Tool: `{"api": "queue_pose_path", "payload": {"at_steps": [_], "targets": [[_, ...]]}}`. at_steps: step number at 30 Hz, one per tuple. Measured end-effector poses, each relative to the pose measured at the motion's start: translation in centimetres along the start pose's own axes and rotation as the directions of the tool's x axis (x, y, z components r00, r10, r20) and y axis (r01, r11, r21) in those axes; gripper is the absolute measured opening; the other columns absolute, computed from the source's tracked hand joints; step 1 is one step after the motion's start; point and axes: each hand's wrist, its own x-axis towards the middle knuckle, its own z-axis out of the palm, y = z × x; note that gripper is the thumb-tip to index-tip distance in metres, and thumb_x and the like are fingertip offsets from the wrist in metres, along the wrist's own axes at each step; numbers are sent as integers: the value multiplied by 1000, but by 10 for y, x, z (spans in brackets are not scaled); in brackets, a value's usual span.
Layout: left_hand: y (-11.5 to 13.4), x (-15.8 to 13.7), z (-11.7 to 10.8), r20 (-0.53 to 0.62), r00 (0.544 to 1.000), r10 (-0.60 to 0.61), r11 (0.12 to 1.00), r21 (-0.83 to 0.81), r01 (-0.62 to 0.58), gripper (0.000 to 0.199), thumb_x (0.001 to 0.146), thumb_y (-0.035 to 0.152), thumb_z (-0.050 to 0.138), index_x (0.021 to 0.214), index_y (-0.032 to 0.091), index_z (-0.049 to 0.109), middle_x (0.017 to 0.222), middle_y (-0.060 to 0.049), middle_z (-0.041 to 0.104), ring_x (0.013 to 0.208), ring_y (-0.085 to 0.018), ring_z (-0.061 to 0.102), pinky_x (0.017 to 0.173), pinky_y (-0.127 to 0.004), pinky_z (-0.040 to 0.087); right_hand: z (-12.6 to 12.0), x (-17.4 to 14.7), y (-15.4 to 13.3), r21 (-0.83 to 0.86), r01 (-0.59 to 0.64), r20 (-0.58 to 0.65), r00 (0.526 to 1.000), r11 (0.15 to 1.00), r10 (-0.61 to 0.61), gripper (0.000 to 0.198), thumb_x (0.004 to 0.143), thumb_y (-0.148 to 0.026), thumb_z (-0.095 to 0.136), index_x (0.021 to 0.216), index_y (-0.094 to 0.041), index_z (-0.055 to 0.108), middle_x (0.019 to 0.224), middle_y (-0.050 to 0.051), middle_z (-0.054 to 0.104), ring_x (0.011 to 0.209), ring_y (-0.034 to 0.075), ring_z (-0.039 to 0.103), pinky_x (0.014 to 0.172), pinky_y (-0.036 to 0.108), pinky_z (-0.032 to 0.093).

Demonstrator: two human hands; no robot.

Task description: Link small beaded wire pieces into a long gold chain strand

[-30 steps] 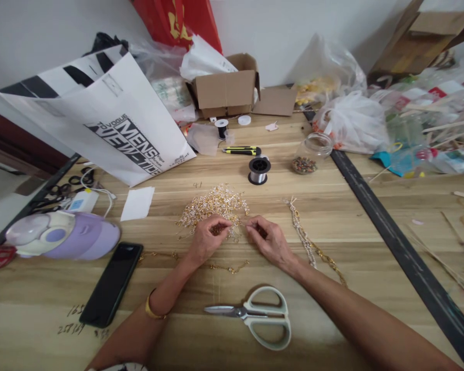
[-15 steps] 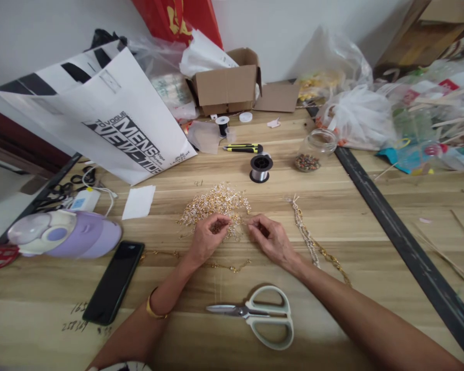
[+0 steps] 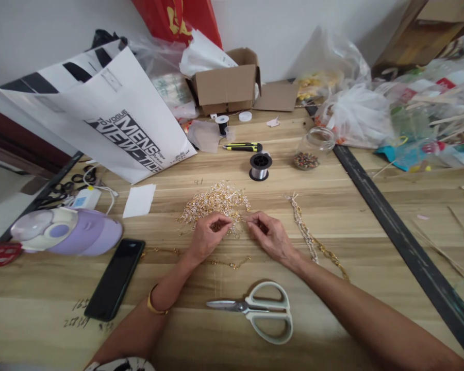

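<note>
The left forearm [image 3: 150,312], bare, slants up from the lower left; the right forearm [image 3: 344,296], also bare, slants in from the lower right. The left hand [image 3: 208,234] and right hand [image 3: 269,237] face each other, fingers curled, a narrow gap between their tips. Thumb and forefinger seem pinched on each, though the tips are too small to be sure.

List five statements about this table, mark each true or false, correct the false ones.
1. The pile of small pieces lies farther off than the scissors. True.
2. The phone lies right of the scissors. False: it lies left.
3. The left arm wears a bracelet. True.
4. The right hand grips the cutter. False: the cutter lies on the table beyond the pile.
5. The jar stands right of the spool. True.
</note>
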Motion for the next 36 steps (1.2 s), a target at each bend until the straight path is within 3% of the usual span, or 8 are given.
{"api": "queue_pose_path", "payload": {"at_steps": [9,22,36], "targets": [[4,1,-2,27,996,87,996,20,-88,9,75,11,57,76,15,65,77,-4,66,73,-14,60,69,-25,47,1,0,0,-4,11,19,1000,1000,-11,14,86,-26,47,84,-16,56,60,-2,51,53,10,44,50,21,35],[1,-2,5,59,996,-67,983,-168,76,7,72,17,62,77,14,66,74,-5,68,69,-14,62,66,-24,51,0,0,0,-17,29,9,1000,999,-29,14,85,-25,47,84,-16,58,61,-1,54,54,11,46,52,22,36],[4,-1,2,3,1000,-3,993,-117,4,4,74,16,60,74,15,63,76,-4,64,73,-14,60,68,-25,48,-1,0,-2,-27,38,9,999,999,-37,16,85,-26,47,86,-15,59,63,0,55,55,11,46,52,22,37]]}}
